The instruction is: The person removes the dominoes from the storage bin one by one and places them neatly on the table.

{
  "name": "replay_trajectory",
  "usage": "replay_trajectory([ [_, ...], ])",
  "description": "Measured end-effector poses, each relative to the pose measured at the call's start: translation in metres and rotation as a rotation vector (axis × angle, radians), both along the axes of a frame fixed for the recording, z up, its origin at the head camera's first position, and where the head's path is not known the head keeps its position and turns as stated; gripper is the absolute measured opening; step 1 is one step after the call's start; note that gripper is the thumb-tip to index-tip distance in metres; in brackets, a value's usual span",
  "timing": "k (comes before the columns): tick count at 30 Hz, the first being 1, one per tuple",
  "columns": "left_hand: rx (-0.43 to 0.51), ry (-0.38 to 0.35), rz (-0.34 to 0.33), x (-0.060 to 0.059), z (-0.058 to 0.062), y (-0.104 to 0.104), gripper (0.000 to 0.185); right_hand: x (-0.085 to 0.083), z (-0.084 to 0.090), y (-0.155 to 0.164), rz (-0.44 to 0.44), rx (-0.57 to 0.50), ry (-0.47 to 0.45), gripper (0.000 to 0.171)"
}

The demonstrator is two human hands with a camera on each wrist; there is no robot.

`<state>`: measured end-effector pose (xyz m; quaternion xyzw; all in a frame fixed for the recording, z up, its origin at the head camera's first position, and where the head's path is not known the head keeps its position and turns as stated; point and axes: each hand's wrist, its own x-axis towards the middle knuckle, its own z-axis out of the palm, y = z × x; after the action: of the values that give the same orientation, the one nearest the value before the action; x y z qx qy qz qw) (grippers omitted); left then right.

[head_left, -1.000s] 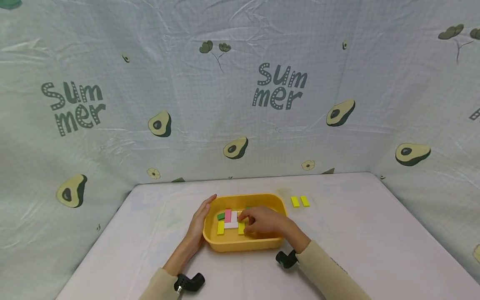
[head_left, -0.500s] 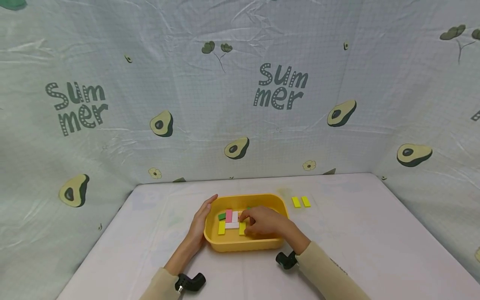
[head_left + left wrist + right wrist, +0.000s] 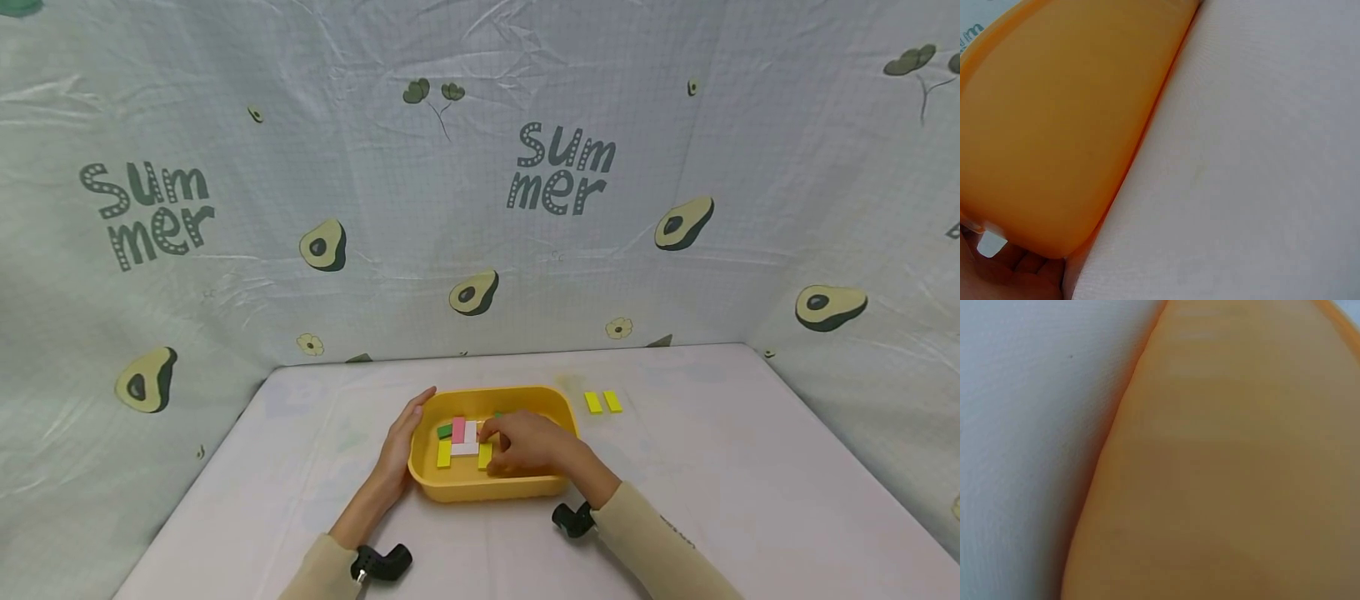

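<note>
Small flat blocks lie grouped inside a yellow plastic tray [image 3: 495, 492]. A pink block [image 3: 458, 430] and a white block [image 3: 470, 432] stand side by side above a crosswise white block [image 3: 464, 449], with a yellow block [image 3: 444, 454] at the left. My right hand [image 3: 527, 442] reaches over the tray's right side, thumb and index finger pinching another yellow block [image 3: 484, 456] at the group's right. My left hand [image 3: 393, 450] lies along the tray's left wall, fingers extended. In the left wrist view, that hand's fingers [image 3: 1029, 265] sit against the tray's lower corner [image 3: 1054, 240].
Two yellow blocks [image 3: 603, 402] lie on the white-covered table [image 3: 712, 467], beyond the tray's right corner. A green block [image 3: 445, 432] rests left of the pink one, and another green piece [image 3: 498, 415] shows partly behind the right hand. A printed cloth [image 3: 390, 183] hangs behind the table.
</note>
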<state>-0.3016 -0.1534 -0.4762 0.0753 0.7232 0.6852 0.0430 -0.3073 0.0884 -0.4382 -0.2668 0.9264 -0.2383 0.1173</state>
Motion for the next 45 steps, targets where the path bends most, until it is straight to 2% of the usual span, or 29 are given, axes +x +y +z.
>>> replay_trajectory([
  [20, 0.007, -0.001, -0.009, 0.002, 0.000, -0.002, 0.052, 0.005, 0.000, 0.003, 0.030, -0.002, 0.009, 0.041],
  [29, 0.013, -0.002, -0.020, 0.004, 0.000, -0.003, 0.052, 0.009, 0.001, 0.001, 0.018, -0.004, 0.008, 0.041],
  [45, 0.014, -0.018, -0.015, 0.006, 0.000, -0.007, 0.052, 0.015, 0.018, 0.003, 0.039, -0.061, -0.006, 0.038],
])
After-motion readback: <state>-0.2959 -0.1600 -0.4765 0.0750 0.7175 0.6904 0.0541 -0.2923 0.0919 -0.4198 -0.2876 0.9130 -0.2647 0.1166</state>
